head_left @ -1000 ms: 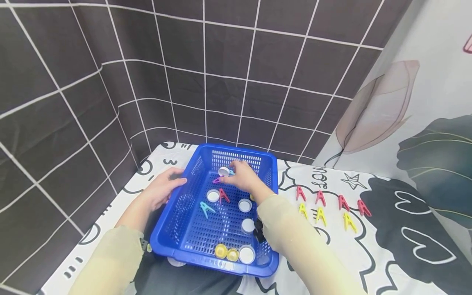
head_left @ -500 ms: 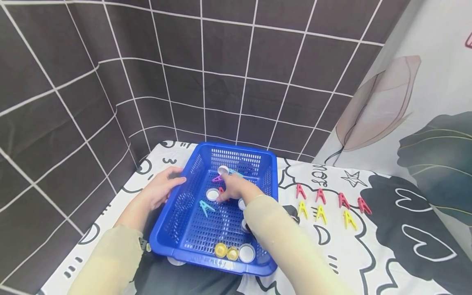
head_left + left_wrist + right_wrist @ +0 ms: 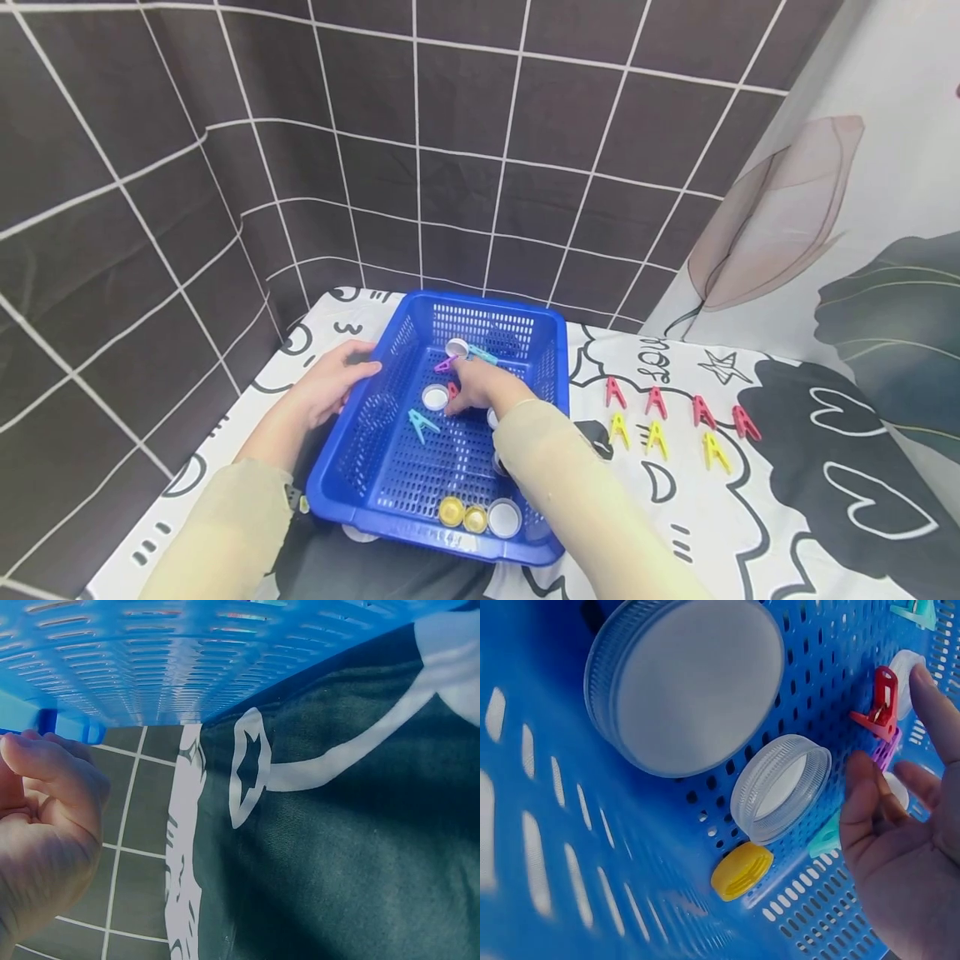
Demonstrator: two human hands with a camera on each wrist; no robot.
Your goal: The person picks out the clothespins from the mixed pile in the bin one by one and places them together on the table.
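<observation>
My left hand [image 3: 333, 379] grips the left rim of a blue plastic basket [image 3: 397, 527], thumb on top; the left wrist view shows its curled fingers just under the rim. Inside the basket, my right hand [image 3: 486, 385] reaches down over a red clothespin [image 3: 881, 709]. Its thumb and fingers are apart on either side of that clothespin in the right wrist view. Close by lie a purple clothespin [image 3: 445, 364], a white lid [image 3: 435, 397], a teal clothespin [image 3: 422, 423] and a light-blue clothespin [image 3: 482, 354]. The right sleeve partly covers more white lids.
Yellow caps [image 3: 452, 511] and a white lid [image 3: 504, 518] lie at the basket's near end. On the patterned cloth to the right are a row of red clothespins [image 3: 656, 402] and a row of yellow clothespins [image 3: 655, 439]. A dark grid-patterned curtain [image 3: 465, 183] hangs behind.
My right hand has moved from the basket's far end, by the light-blue clothespin, nearer to me and down to the red clothespin. The left hand stays on the rim.
</observation>
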